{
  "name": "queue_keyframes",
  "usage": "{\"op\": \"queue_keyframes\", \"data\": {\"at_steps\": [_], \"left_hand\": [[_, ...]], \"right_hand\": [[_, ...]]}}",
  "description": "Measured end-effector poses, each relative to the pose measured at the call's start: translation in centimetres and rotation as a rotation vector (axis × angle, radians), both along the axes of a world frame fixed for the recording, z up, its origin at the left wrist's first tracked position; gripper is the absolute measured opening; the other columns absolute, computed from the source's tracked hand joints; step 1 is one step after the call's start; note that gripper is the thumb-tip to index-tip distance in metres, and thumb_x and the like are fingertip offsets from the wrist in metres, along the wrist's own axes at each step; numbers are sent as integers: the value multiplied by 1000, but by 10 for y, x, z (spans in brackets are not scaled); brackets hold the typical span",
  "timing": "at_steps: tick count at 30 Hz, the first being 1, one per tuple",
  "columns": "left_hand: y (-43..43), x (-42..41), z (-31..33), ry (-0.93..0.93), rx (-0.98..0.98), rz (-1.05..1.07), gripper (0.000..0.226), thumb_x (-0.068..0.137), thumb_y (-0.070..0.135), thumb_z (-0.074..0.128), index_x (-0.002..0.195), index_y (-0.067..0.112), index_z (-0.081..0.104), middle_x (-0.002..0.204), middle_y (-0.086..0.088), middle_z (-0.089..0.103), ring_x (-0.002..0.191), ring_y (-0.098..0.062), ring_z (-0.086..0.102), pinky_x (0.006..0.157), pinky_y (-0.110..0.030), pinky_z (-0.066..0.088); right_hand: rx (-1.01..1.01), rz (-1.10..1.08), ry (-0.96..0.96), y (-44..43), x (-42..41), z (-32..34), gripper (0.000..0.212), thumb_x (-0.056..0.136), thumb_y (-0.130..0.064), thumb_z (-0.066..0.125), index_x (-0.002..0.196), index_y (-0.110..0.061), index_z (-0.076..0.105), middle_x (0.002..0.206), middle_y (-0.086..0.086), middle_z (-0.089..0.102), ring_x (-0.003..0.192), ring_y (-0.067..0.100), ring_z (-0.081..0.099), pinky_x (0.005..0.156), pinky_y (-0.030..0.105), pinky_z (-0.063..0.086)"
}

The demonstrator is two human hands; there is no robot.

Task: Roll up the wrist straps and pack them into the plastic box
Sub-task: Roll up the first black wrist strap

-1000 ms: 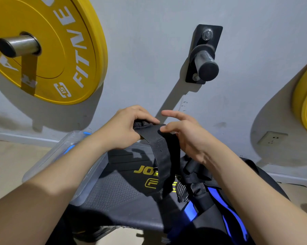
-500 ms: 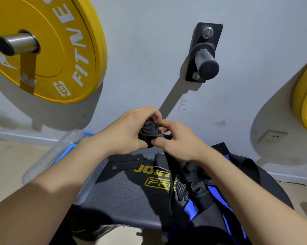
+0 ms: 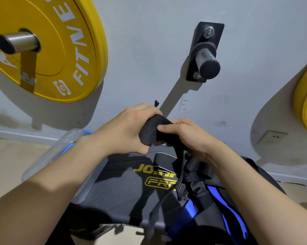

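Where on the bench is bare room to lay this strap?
Free: the dotted grey bench pad between the plastic box and the pile of black and blue gear. Crowded: the right side, under that pile.

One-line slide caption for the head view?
Head view: left hand and right hand grip a partly rolled wrist strap over a bench; plastic box at left, more straps at right.

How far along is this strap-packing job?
Done: nothing provable; the plastic box sits mostly hidden behind the left arm. In hand: the left hand and right hand grip one black wrist strap, partly rolled, its tail hanging loose. Left: finishing that roll, the heap of black and blue straps on the bench, then boxing.
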State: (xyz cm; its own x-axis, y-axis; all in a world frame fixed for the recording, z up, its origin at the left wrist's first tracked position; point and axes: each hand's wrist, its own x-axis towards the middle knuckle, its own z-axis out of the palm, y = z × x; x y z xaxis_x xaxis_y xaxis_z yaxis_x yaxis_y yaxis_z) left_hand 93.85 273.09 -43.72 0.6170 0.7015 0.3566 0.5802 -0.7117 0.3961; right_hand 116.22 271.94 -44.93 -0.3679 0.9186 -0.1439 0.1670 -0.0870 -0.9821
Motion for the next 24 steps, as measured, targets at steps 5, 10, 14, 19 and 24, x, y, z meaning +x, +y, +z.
{"op": "queue_keyframes", "data": {"at_steps": [5, 10, 14, 19, 24], "left_hand": [[-3, -3, 4, -78, -54, 44, 76, 56, 34, 97, 125, 28, 66, 106, 12, 71, 97, -8, 67, 82, -25, 54], [-6, -4, 14, -285, -283, 36, 62, 58, 32, 95, 116, 34, 72, 106, 7, 77, 99, -16, 75, 89, -43, 63], [-11, -1, 20, -511, -402, 28, 59, 59, 39, 89, 115, 23, 77, 108, -1, 79, 103, -14, 75, 88, -28, 60], [-14, 8, 18, -832, -616, 23, 66, 67, 32, 82, 124, 1, 69, 119, -17, 79, 107, -25, 75, 95, -36, 62], [-13, 3, 21, -736, -623, 22, 73, 64, 39, 94, 131, 21, 71, 130, -10, 74, 124, -28, 69, 107, -43, 57]], "right_hand": [[70, 45, -66, 2, 8, 0, 27, 108, -11, 63, 134, -11, 66, 109, 17, 80, 90, 27, 78, 80, 33, 62], [-64, 187, 46, 3, 15, 5, 20, 106, -21, 65, 110, -4, 75, 95, 21, 79, 76, 27, 77, 69, 32, 62], [-196, 245, 191, 0, 7, -1, 35, 103, -36, 63, 103, -6, 81, 99, 19, 80, 80, 24, 79, 72, 31, 63], [-316, 308, 556, -6, -19, -4, 59, 102, -47, 57, 140, -4, 68, 139, 24, 67, 126, 40, 67, 109, 50, 55], [-248, 95, 640, -5, -24, 4, 57, 100, -31, 60, 143, 6, 60, 130, 28, 64, 118, 40, 62, 104, 50, 52]]}}
